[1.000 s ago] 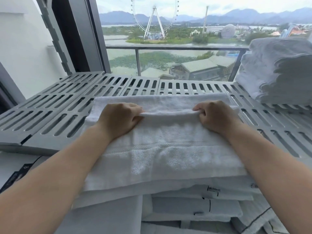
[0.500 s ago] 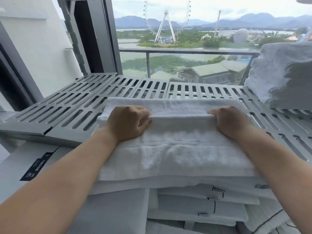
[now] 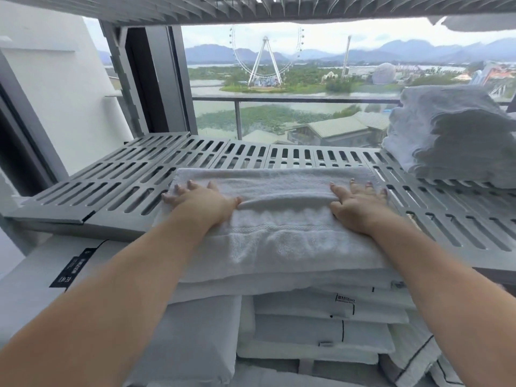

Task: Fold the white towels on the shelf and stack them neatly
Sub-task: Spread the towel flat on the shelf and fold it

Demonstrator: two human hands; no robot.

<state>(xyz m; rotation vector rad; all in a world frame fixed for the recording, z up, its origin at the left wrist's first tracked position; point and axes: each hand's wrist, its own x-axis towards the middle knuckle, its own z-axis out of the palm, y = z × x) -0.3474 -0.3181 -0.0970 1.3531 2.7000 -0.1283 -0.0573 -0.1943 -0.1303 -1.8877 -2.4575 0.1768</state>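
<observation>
Pressing flat in the head view, your left hand (image 3: 201, 201) and right hand (image 3: 357, 203) lie with fingers spread on the white towel (image 3: 279, 241), one toward each end, likely to flatten the fold ridge running between your thumbs. The towel rests under your palms on the slatted shelf (image 3: 125, 180), its near edge overhanging packed linens (image 3: 321, 325) below your wrists. Beyond your right hand, well apart, sits the stack of folded towels (image 3: 452, 141), probably this one's destination.

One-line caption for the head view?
Left hand and right hand press flat on a folded white towel lying on the slotted shelf.
</observation>
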